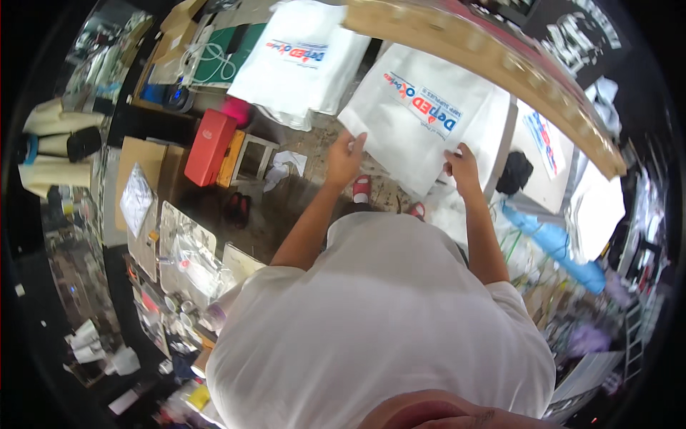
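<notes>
A white bag (407, 114) with blue and red print stretches between my hands, flat and slightly tilted. My left hand (346, 159) pinches its near left corner between thumb and fingers. Its near right edge is gripped by the thumb and fingertips of my right hand (462, 168). Under the bag's right side lies more white material (493, 129), partly covered. To the left, a pile of similar white printed bags (293, 64) rests on a table, apart from both hands.
A long brown beam (486, 68) crosses above the far side. At left stand a red box (210, 146) and a small wooden stool (254, 157). A crumpled white cloth (286, 168) lies on the floor. On the right are a black bundle (514, 171) and a blue roll (554, 247).
</notes>
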A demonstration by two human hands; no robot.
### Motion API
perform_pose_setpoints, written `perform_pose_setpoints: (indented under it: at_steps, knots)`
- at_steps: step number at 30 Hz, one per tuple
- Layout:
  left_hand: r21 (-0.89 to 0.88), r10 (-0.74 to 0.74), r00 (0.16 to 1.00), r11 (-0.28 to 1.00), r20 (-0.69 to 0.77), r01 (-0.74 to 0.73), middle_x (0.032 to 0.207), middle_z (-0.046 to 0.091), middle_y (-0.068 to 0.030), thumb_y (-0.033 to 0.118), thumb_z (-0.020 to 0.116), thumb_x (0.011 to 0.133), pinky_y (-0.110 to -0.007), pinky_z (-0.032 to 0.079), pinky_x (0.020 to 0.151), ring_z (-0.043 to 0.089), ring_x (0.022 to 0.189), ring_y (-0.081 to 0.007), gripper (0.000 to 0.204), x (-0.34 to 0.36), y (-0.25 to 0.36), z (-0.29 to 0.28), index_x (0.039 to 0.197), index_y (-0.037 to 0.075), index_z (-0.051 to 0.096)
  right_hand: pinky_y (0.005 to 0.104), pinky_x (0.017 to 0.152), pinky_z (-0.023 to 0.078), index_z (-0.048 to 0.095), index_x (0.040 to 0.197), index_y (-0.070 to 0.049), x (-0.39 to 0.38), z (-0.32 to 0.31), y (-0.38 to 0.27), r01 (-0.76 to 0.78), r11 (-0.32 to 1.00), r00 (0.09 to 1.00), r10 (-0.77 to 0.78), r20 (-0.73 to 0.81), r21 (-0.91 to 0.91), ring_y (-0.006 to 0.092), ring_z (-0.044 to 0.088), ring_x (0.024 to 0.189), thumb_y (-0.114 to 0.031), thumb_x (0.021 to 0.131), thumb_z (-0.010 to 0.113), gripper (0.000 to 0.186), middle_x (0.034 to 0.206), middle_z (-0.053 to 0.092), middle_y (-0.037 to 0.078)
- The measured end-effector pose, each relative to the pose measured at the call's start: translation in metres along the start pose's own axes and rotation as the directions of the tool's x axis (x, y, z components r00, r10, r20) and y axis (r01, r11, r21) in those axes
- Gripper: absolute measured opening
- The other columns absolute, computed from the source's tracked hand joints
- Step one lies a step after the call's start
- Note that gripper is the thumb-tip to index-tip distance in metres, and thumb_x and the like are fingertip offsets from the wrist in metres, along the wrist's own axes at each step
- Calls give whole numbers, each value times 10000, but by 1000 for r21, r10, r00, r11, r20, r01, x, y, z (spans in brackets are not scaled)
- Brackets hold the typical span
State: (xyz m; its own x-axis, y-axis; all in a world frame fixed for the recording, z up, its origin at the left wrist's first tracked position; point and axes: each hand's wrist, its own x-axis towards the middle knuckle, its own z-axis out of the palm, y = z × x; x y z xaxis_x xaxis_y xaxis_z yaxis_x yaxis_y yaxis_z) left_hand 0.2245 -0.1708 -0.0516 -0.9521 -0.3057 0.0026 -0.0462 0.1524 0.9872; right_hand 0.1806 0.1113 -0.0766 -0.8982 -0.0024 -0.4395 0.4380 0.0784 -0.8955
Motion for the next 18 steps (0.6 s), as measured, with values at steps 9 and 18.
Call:
perform_pose_setpoints:
  at_steps: [9,18]
  knots:
    - [115,105,927,991,-360,-67,533,544,-27,159,663,914,-242,357,421,465,439,-64,324,105,34,-183,671,46,480,247,536,410,565,1195,6,67,181,-94,126,986,960,-149,235,110,92,504,603,-131,846,695,397,763,606,17]
    - [482,-123,894,806,-430,343,706,691,-166,358,743,813,-395,535,637,687,658,-294,425,196,-86,-301,742,-52,660,310,671,528,609,1034,58,144,328,-95,119,951,971,-52,233,-285,184,686,727,-181,830,691,325,854,679,165]
